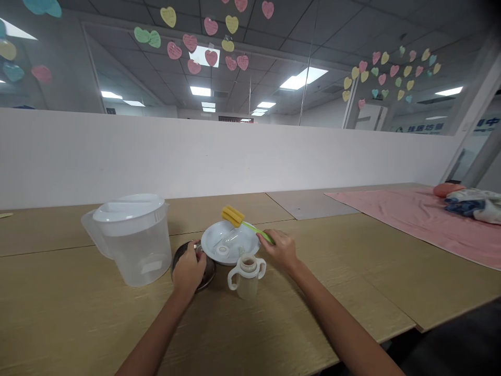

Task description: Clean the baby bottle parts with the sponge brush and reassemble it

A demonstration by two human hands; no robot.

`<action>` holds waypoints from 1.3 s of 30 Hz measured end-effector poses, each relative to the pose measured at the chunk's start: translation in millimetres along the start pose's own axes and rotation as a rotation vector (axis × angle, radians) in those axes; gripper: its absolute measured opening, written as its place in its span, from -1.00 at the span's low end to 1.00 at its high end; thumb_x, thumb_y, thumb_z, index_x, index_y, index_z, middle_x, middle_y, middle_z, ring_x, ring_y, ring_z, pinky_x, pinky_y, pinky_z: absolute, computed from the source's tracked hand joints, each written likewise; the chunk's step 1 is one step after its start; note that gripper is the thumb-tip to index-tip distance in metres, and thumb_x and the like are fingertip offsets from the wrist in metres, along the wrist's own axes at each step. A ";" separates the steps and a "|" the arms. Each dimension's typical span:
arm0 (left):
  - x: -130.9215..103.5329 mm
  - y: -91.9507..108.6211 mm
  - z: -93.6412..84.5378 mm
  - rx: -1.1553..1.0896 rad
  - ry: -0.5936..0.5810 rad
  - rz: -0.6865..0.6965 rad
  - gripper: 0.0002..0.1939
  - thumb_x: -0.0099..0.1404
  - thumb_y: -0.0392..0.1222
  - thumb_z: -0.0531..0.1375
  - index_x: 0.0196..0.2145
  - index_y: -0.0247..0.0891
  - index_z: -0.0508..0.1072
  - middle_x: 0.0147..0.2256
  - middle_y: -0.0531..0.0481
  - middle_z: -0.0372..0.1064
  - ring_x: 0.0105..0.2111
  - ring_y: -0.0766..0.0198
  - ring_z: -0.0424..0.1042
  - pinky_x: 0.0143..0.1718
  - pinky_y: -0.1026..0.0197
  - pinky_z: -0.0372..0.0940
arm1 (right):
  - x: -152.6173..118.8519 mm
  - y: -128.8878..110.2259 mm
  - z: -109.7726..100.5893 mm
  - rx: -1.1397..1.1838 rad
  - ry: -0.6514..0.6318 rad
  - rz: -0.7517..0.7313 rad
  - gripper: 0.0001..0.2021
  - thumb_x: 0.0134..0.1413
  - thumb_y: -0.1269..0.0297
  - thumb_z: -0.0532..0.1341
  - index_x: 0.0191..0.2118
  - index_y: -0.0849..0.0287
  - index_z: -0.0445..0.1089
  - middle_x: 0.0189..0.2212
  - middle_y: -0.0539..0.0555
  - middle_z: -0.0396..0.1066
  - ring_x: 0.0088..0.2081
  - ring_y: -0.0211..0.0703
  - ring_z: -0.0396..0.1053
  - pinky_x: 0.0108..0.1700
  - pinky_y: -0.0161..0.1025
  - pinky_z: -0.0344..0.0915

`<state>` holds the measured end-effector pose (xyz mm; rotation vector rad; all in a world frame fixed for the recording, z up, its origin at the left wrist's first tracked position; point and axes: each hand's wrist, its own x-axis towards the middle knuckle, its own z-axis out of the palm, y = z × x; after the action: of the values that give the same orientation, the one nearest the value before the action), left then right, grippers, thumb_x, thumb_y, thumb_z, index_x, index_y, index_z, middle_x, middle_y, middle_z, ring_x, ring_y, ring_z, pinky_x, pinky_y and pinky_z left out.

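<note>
My right hand [281,250] is closed around the green handle of a bottle brush [234,215], whose yellow sponge head is raised over the back rim of a white bowl [209,245]. In that bowl lie clear and white parts [223,251], too small to name surely. My left hand [190,269] is pinched over a dark round bowl [209,277]; a small pale thing shows at its fingertips, its kind unclear. Between my hands, in front of the white bowl, a two-handled baby bottle [248,277] stands upright without a lid, touched by neither hand.
A lidded, translucent plastic pitcher [136,245] stands left of the dark bowl. A pink cloth [395,216] covers the table's right side, with bundled fabric [475,203] and an orange-red thing [448,189] on it. Behind the wooden table [97,324] runs a white partition [235,156] below glass.
</note>
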<state>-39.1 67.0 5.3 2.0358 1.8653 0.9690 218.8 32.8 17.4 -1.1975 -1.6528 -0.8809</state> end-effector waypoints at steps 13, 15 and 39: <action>4.7 -7.5 -3.1 0.467 0.078 0.153 -0.68 0.23 -0.15 -0.05 -0.25 -0.24 0.47 -0.39 -0.18 0.48 -0.27 0.07 0.43 -0.28 0.13 0.17 | 4.6 22.2 0.5 -0.137 -0.242 0.184 -0.64 0.09 0.07 0.10 -0.54 0.18 0.47 -0.62 0.08 0.44 -0.57 -0.24 0.31 -0.53 -0.31 -0.07; 4.9 -7.1 -3.6 0.502 0.066 0.155 -0.67 0.24 -0.14 -0.06 -0.29 -0.23 0.48 -0.43 -0.17 0.47 -0.31 0.08 0.44 -0.30 0.14 0.16 | 6.9 24.1 -2.4 -0.148 -0.246 0.193 -0.64 0.07 0.06 0.11 -0.53 0.18 0.48 -0.61 0.09 0.45 -0.57 -0.23 0.32 -0.53 -0.30 -0.08; -4.1 2.5 4.5 0.051 0.207 0.567 -0.69 0.32 -0.16 -0.08 -0.14 -0.25 0.39 -0.14 -0.09 0.43 -0.11 0.12 0.33 -0.07 0.06 0.14 | 20.8 10.1 -14.8 0.260 -0.792 0.346 -0.63 -0.02 0.00 0.15 -0.43 0.20 0.56 -0.59 0.08 0.47 -0.59 -0.29 0.16 -0.51 -0.34 -0.01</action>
<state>-34.4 63.9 2.0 2.6544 1.4197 1.3128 229.3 29.1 42.6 -1.6929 -1.9825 0.0625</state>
